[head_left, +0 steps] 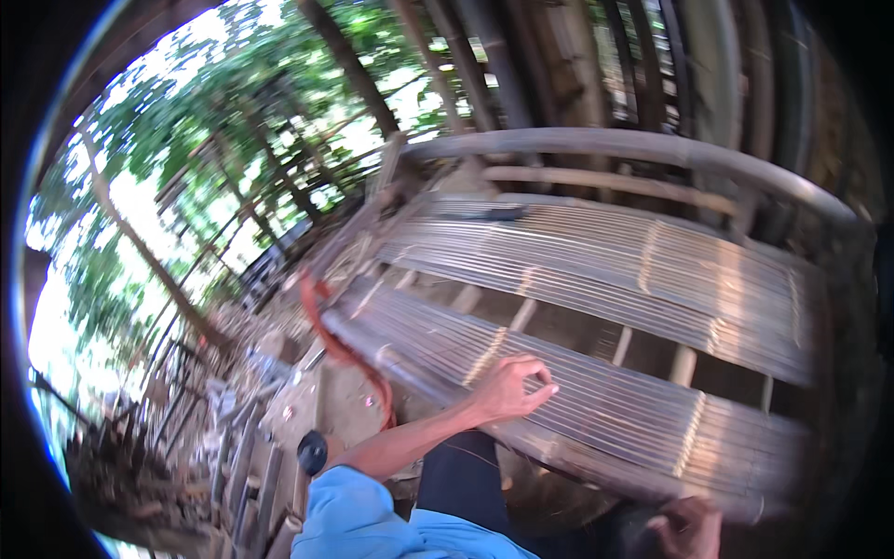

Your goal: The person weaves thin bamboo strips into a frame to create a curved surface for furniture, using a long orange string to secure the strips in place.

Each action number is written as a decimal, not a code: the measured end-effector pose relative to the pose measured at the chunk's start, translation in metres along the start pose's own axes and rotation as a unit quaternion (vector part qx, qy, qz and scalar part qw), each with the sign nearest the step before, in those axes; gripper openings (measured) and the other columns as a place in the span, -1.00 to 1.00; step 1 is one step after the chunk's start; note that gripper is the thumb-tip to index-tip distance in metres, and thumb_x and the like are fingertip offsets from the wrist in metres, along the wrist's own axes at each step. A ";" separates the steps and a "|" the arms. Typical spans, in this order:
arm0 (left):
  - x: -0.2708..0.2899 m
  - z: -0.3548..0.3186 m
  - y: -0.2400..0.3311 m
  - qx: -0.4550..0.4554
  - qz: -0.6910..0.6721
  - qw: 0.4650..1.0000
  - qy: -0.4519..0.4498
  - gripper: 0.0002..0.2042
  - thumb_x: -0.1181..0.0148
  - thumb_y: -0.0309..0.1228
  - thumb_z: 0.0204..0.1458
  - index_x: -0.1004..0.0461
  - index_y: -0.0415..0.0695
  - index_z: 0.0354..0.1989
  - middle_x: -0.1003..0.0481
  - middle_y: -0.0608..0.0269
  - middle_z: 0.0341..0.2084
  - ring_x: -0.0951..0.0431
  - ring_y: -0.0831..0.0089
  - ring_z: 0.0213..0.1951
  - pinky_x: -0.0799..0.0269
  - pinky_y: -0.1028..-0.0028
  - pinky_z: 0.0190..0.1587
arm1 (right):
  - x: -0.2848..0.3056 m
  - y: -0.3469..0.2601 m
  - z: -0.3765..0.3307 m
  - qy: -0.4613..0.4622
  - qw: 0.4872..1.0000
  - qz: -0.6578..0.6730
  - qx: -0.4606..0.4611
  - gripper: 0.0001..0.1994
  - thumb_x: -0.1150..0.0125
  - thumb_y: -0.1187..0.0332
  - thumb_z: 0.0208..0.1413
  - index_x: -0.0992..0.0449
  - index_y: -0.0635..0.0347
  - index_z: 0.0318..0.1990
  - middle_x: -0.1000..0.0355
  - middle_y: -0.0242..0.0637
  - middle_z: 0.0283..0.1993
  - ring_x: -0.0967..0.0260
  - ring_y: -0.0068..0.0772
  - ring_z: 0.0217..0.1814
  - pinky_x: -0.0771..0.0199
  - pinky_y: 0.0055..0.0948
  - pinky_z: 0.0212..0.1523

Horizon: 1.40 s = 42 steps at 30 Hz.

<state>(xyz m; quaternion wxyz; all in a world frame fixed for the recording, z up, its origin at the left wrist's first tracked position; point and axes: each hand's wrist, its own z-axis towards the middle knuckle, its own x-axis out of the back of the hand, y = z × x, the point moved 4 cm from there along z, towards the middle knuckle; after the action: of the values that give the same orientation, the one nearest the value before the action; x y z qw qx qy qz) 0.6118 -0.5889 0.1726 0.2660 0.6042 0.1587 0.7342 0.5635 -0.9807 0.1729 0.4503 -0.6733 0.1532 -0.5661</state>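
Note:
My left hand [510,388] hovers over the near slatted panel of a bamboo bench [596,396]. Its fingers are curled and the thumb nearly meets the forefinger; whatever they may pinch is too small to make out. Low at the right, my right hand [689,527] is at the bench's front edge, bent and smeared by motion, so its grip is unclear. Pale bindings [691,433] cross the thin slats in rows. Between the near and far panels runs a gap with crosspieces showing.
A dark slim object [506,213] lies on the far slats. A bamboo rail [596,142] forms the bench's back. From the left end hangs a red strap [345,349]. Poles and scattered debris [251,373] cover the ground at left, with bamboo posts [577,70] behind.

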 end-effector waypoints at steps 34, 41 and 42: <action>-0.045 -0.002 -0.131 0.059 0.137 0.963 0.226 -0.73 -0.28 -0.35 0.12 -0.45 -0.18 -0.07 -0.40 0.04 -0.19 -0.48 0.06 -0.12 -0.51 0.12 -0.08 | -0.042 0.125 0.284 0.191 0.939 -0.226 0.173 -0.68 -0.46 0.50 -0.13 -0.40 0.25 -0.27 -0.33 -0.11 -0.21 -0.31 0.12 -0.02 -0.33 0.05 0.07; -0.050 -0.004 -0.130 0.067 0.143 0.960 0.230 -0.73 -0.27 -0.34 0.13 -0.45 -0.15 -0.06 -0.40 0.06 -0.19 -0.49 0.09 -0.12 -0.54 0.16 -0.08 | -0.039 0.129 0.281 0.160 0.931 -0.265 0.191 -0.71 -0.42 0.52 -0.12 -0.39 0.24 -0.27 -0.34 -0.09 -0.18 -0.33 0.12 0.00 -0.34 0.02 0.05; -0.050 -0.006 -0.130 0.072 0.146 0.960 0.229 -0.73 -0.27 -0.34 0.13 -0.45 -0.15 -0.06 -0.40 0.07 -0.19 -0.50 0.10 -0.11 -0.54 0.16 -0.08 | -0.040 0.124 0.276 0.154 0.937 -0.258 0.178 -0.71 -0.41 0.53 -0.11 -0.39 0.25 -0.26 -0.34 -0.09 -0.18 -0.33 0.12 -0.01 -0.35 0.00 0.03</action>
<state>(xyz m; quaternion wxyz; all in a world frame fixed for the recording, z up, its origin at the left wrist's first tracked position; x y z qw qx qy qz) 0.6382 -0.5124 0.0587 0.0680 0.4542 0.1777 0.8703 0.8371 -0.9006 0.0640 0.3723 -0.5031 -0.0617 -0.7775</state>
